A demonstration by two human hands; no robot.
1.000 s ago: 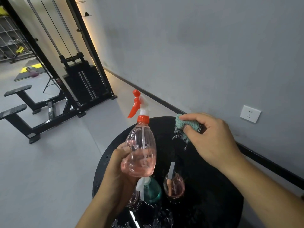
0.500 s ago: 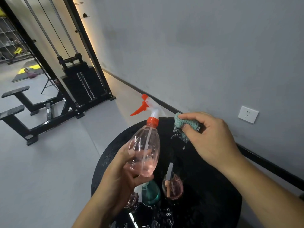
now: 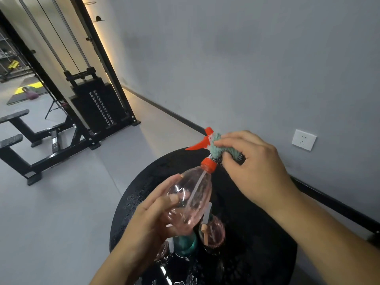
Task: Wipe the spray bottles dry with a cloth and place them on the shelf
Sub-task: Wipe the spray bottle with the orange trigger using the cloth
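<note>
With our left hand (image 3: 152, 219) gripping the pink spray bottle (image 3: 190, 199), we should rub the cloth (image 3: 221, 150), pinched in our right hand (image 3: 257, 167), around the nozzle (image 3: 205, 140) at one o'clock.

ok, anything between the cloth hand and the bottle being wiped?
Nothing visible. The right hand presses the green cloth straight onto the spray head of the pink bottle, which the left hand holds tilted above the black table. No shelf is in view.
</note>
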